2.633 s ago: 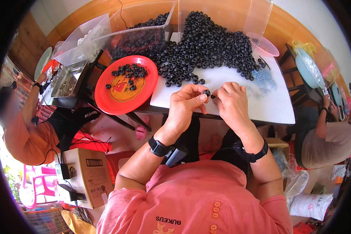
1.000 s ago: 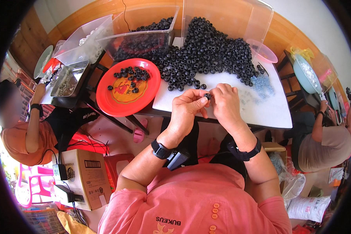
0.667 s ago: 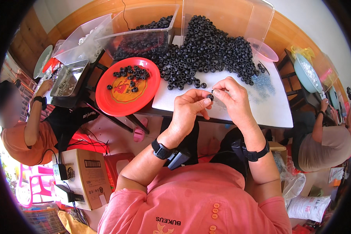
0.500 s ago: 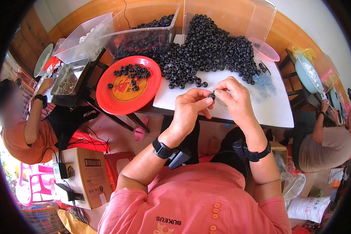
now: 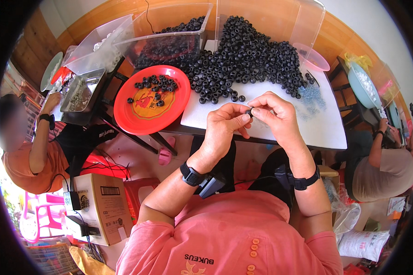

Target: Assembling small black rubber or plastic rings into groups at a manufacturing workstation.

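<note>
A black bead [image 5: 249, 112] sits pinched between thumb and forefinger of the left hand [image 5: 221, 128], the right hand [image 5: 278, 118] drawing its fingertips together against it, anything in them too small to tell, over a white board [image 5: 323, 130] bearing a bead heap [image 5: 252, 57], a red plate [image 5: 181, 89] at left.

Ring-shaped pieces [image 5: 261, 64]: black, plastic in appearance, smooth, satin with small highlights. Plate [image 5: 124, 107]: red plastic, glossy. Work surface [image 5: 323, 130]: white, smooth, predominantly matt. Bin [image 5: 202, 24]: transparent plastic, glossy (reflections show along its walls). Tray [image 5: 96, 79]: bare metal, shiny. Bowl [image 5: 357, 87]: pale blue plastic, smooth. Stool [image 5: 46, 215]: pink plastic, glossy. Carton [image 5: 114, 211]: brown cardboard, matt. Shirt [image 5: 234, 224]: pink cloth, soft matt finish, lightly creased. Buttons [image 5: 255, 247]: orange, smooth. Wall panelling [image 5: 348, 41]: orange-brown, wood-like, faintly lustrous. Bag [image 5: 346, 220]: clear plastic film, crinkled, shiny.
</note>
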A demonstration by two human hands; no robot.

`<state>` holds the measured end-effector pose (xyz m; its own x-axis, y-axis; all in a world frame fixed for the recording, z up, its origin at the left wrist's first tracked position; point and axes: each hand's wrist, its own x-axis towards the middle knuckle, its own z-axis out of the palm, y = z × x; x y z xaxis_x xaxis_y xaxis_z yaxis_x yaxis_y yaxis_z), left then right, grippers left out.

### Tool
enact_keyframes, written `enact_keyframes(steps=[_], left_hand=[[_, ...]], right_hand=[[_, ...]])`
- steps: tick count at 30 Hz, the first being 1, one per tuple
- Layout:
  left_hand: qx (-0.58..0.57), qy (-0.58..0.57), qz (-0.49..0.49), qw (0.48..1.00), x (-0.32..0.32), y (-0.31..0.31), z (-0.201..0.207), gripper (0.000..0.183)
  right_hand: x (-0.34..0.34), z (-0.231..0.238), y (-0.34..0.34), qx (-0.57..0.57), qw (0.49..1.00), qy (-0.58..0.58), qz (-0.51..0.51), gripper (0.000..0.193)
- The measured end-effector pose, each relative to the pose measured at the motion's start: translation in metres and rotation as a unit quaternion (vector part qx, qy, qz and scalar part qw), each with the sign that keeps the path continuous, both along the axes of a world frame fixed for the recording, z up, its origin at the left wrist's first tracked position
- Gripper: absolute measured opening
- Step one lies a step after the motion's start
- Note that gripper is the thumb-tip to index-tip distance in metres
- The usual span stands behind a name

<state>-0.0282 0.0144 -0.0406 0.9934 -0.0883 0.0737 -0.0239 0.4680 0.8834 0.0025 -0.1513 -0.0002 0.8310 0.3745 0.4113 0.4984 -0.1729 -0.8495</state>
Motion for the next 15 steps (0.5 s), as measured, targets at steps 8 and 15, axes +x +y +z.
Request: enact_keyframes(steps=[8, 15], left_hand=[[0.001, -0.011, -0.006, 1.0, -0.001, 0.001, -0.003, 0.014], [0.0, -0.006, 0.006, 1.0, -0.001, 0.0, -0.002, 0.012]], right_hand=[[0.004, -0.017, 0.0, 0.077, 0.994, 0.08, 0.003, 0.008], [-0.002, -0.011, 0.001, 0.066, 0.989, 0.132, 0.0, 0.009]])
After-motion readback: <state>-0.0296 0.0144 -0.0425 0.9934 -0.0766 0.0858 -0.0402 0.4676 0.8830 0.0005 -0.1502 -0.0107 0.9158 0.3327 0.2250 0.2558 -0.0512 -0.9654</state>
